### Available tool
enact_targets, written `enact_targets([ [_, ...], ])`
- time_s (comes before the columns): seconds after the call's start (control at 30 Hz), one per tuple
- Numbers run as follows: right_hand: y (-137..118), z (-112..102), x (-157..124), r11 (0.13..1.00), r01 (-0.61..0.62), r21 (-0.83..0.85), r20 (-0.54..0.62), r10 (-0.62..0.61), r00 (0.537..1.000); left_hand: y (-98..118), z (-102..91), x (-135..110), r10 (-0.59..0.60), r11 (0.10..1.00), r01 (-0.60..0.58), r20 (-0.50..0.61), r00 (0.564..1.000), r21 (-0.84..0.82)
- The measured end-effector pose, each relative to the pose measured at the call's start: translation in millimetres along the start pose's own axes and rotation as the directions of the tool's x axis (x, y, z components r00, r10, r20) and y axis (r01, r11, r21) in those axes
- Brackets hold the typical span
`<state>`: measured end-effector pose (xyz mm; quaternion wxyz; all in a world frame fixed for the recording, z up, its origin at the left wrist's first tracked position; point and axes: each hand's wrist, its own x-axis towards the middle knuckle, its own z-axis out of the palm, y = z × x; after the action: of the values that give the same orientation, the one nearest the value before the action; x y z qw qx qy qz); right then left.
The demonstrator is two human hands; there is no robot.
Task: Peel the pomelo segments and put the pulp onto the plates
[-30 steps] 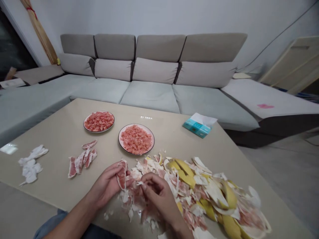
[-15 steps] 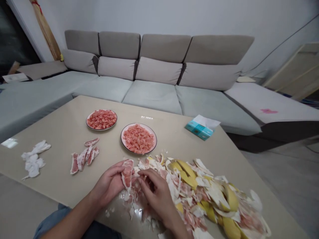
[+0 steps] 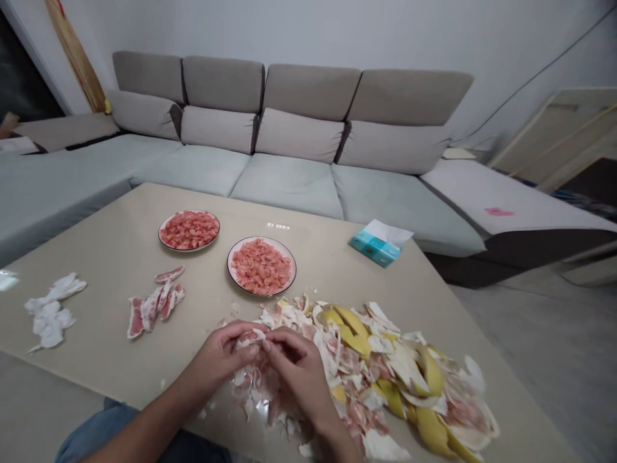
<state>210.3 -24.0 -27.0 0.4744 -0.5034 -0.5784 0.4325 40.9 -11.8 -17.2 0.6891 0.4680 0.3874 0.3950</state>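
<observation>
My left hand is closed around a pink pomelo segment, most of which its fingers cover. Thumb and forefinger of my right hand pinch at the white skin on the segment's right edge. Both hands meet low over the table, beside a heap of pomelo peel with yellow rind, white pith and pinkish membranes. Beyond the hands stands a plate piled with pink pomelo pulp. To the left lie several unpeeled pomelo segments.
Another plate of pulp stands farther back on the glossy table. Crumpled white tissues lie at the left, and a blue tissue box sits at the right rear. A grey sofa runs behind the table.
My left hand has turned the segment over, so its pink face is now mostly hidden. My fingers have come closer together on it. The view has shifted slightly to the right.
</observation>
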Motion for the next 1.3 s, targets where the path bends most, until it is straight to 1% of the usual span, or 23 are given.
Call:
enact_targets([
  [0.07,-1.3,-0.1,-0.9,0.999,0.035,-0.006,0.013,-0.035,0.999,-2.2,-0.7,1.6,0.040,0.994,-0.037,-0.032,0.999,0.103],
  [0.17,-2.4,-0.7,-1.8,0.997,0.081,-0.016,0.015,-0.081,0.997,-2.6,-1.1,2.4,0.064,0.975,-0.036,-0.118,0.991,0.221],
  [0.2,-2.6,-1.0,-2.0,0.996,0.088,-0.023,0.012,-0.088,0.996,-1.6,-1.0,2.1,0.095,0.955,-0.051,-0.139,0.986,0.291],
  [0.27,-2.8,-1.3,-2.0,0.994,0.103,-0.040,0.008,-0.103,0.995,1.3,-0.9,0.8,0.186,0.880,-0.103,-0.136,0.973,0.464],
  [0.3,-2.8,-1.4,-1.9,0.992,0.114,-0.045,0.007,-0.114,0.994,2.8,-1.0,0.0,0.233,0.831,-0.138,-0.112,0.966,0.538],
  [0.37,-2.8,-1.5,-2.1,0.990,0.133,-0.049,0.015,-0.132,0.991,5.4,-1.6,-1.5,0.317,0.741,-0.227,-0.031,0.948,0.632],
  [0.43,-2.8,-1.5,-2.6,0.990,0.130,-0.048,0.030,-0.129,0.991,6.8,-2.7,-2.7,0.382,0.668,-0.320,0.061,0.922,0.672],
  [0.5,-2.7,-1.4,-3.3,0.993,0.103,-0.049,0.047,-0.100,0.994,7.1,-4.0,-3.4,0.418,0.610,-0.379,0.123,0.900,0.696],
  [0.57,-2.2,-1.6,-3.6,0.997,0.064,-0.043,0.066,-0.061,0.996,6.4,-5.5,-3.7,0.442,0.555,-0.415,0.167,0.881,0.721],
  [0.67,-1.1,-2.5,-2.8,1.000,0.003,-0.021,0.097,-0.001,0.995,4.0,-8.5,-3.8,0.485,0.449,-0.469,0.233,0.843,0.760],
  [0.77,-0.6,-3.9,-2.0,0.999,-0.046,-0.013,0.111,0.047,0.993,1.0,-11.7,-3.9,0.507,0.347,-0.498,0.289,0.812,0.795],
  [0.83,-0.7,-4.1,-2.8,0.998,-0.047,-0.028,0.127,0.051,0.991,-0.3,-13.2,-4.0,0.505,0.284,-0.511,0.327,0.799,0.811],
  [0.9,-0.6,-3.0,-5.2,0.998,-0.009,-0.069,0.148,0.020,0.989,-0.8,-14.2,-4.1,0.494,0.239,-0.514,0.352,0.795,0.824],
  [0.97,0.5,-0.7,-8.4,0.989,0.067,-0.131,0.162,-0.045,0.986,-1.2,-15.0,-4.4,0.479,0.240,-0.503,0.350,0.805,0.830],
  [1.0,1.5,0.7,-10.0,0.980,0.113,-0.164,0.166,-0.085,0.982,-1.4,-15.2,-4.6,0.477,0.257,-0.498,0.339,0.811,0.828],
  [1.07,3.9,3.2,-12.6,0.951,0.219,-0.217,0.169,-0.184,0.968,-1.8,-15.0,-5.1,0.487,0.318,-0.486,0.299,0.820,0.814],
  [1.1,5.2,4.1,-13.6,0.934,0.270,-0.234,0.171,-0.234,0.957,-1.9,-14.4,-5.3,0.489,0.365,-0.471,0.265,0.831,0.804],
  [1.17,7.0,4.6,-14.7,0.905,0.348,-0.246,0.175,-0.312,0.934,-1.4,-12.4,-5.0,0.468,0.483,-0.415,0.173,0.867,0.771],
  [1.23,7.3,3.7,-15.0,0.894,0.380,-0.236,0.171,-0.347,0.922,0.5,-10.3,-3.3,0.412,0.608,-0.341,0.082,0.908,0.717],
  [1.3,5.9,2.1,-15.0,0.902,0.377,-0.210,0.154,-0.350,0.924,3.3,-9.7,-0.3,0.370,0.726,-0.270,-0.029,0.928,0.632],
])
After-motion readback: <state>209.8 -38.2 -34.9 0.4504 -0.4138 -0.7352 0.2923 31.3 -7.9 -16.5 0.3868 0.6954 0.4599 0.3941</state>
